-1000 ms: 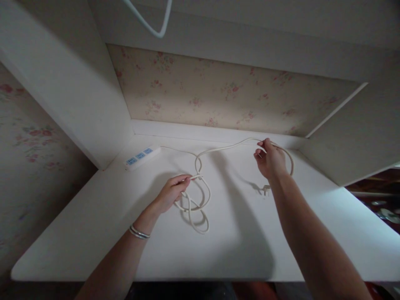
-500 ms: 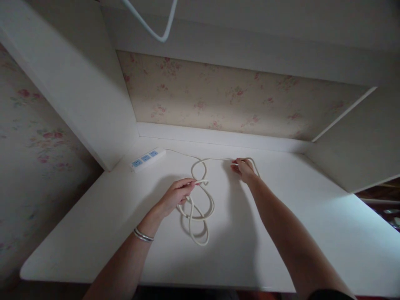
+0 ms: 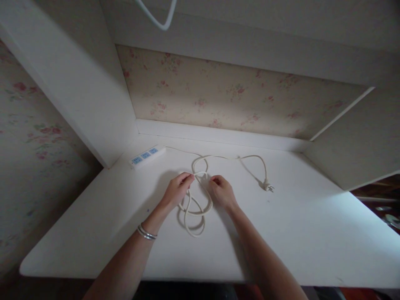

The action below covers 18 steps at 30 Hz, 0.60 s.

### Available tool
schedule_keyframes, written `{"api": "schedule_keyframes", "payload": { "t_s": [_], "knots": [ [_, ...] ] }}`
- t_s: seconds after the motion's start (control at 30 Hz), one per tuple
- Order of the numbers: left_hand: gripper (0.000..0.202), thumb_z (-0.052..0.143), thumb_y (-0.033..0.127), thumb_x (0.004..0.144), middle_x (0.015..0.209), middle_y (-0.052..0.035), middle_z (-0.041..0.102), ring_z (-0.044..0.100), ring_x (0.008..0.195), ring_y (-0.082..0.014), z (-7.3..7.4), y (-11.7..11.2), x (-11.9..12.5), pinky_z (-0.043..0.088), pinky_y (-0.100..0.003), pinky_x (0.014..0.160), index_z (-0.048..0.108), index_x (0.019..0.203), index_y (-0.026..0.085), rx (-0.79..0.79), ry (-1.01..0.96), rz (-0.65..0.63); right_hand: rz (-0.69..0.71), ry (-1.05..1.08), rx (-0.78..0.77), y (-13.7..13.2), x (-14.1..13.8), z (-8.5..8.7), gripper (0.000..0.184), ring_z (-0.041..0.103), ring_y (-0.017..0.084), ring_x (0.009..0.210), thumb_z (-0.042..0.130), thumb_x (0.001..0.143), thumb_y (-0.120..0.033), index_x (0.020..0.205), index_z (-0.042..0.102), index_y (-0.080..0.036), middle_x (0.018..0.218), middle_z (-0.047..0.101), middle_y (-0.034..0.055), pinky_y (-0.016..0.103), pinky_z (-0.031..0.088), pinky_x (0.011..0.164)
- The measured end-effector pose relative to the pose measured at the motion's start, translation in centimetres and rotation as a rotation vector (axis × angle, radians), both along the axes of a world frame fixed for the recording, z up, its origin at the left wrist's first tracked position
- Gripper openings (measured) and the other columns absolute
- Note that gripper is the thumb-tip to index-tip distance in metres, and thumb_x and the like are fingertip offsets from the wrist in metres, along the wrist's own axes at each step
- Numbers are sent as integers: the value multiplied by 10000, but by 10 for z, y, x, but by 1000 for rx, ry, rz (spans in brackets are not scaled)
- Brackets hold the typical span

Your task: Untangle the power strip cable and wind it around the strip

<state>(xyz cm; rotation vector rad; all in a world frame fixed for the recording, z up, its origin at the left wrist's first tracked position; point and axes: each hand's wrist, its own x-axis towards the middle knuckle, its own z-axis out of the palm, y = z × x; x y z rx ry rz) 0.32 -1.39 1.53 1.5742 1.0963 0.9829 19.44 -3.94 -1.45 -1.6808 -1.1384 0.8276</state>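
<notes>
A cream power cord (image 3: 193,208) lies in loose loops on the white desk (image 3: 281,233). My left hand (image 3: 178,189) pinches the cord at the top of the loops. My right hand (image 3: 221,192) is closed on the cord right beside it, fingertips almost meeting the left ones. From there the cord runs right in an arc to its plug (image 3: 268,186), which lies flat on the desk. The other end leads to a white power strip (image 3: 147,156) with blue sockets at the back left.
White side panels wall the desk at left (image 3: 78,83) and right (image 3: 359,141), with floral wallpaper (image 3: 218,96) behind. A white hanger loop (image 3: 159,18) dangles above. A bracelet is on my left wrist.
My right hand let go of the far cord section and came left to the loops beside my left hand. The plug end now lies on the desk at right.
</notes>
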Motion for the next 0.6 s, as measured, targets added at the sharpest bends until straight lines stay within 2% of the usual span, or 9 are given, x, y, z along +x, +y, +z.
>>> {"api": "schedule_keyframes", "payload": {
  "t_s": [0.1, 0.2, 0.4, 0.5, 0.6],
  "knots": [
    [345, 551, 503, 806, 546, 45, 484, 445, 530, -111, 1, -1, -1, 311, -223, 517, 564, 677, 183, 44, 50, 24, 220, -497, -11, -7, -20, 4, 203, 590, 159, 778, 518, 851, -347, 940, 622, -196, 896, 669, 58, 251, 420, 700],
    [365, 514, 515, 831, 522, 44, 503, 462, 505, -113, -2, 0, -2, 319, -224, 512, 537, 668, 189, 54, 65, 55, 291, -710, 10, -7, -25, 8, 206, 589, 157, 834, 432, 907, -242, 972, 619, -187, 930, 655, 74, 237, 393, 749],
    [312, 479, 457, 865, 586, 13, 566, 562, 568, -128, -15, 7, 2, 401, -233, 576, 555, 730, 187, 19, -54, 92, 535, -827, 26, -14, -8, 8, 284, 574, 150, 885, 386, 924, -164, 1082, 622, -172, 986, 609, 90, 214, 397, 795],
    [210, 539, 365, 820, 726, 0, 594, 572, 577, -112, -17, 9, 3, 433, -232, 568, 592, 892, 175, -94, -215, 102, 688, -772, 73, -20, 3, 13, 302, 562, 153, 915, 388, 920, -149, 1112, 619, -177, 1026, 590, 88, 227, 405, 835],
    [309, 571, 249, 747, 807, -6, 587, 509, 522, -70, -15, 11, 2, 386, -199, 481, 591, 1044, 167, -222, -331, 101, 774, -694, 91, -27, 12, 21, 284, 552, 160, 917, 390, 908, -129, 1067, 619, -178, 1001, 581, 77, 245, 412, 846]
  ]
}}
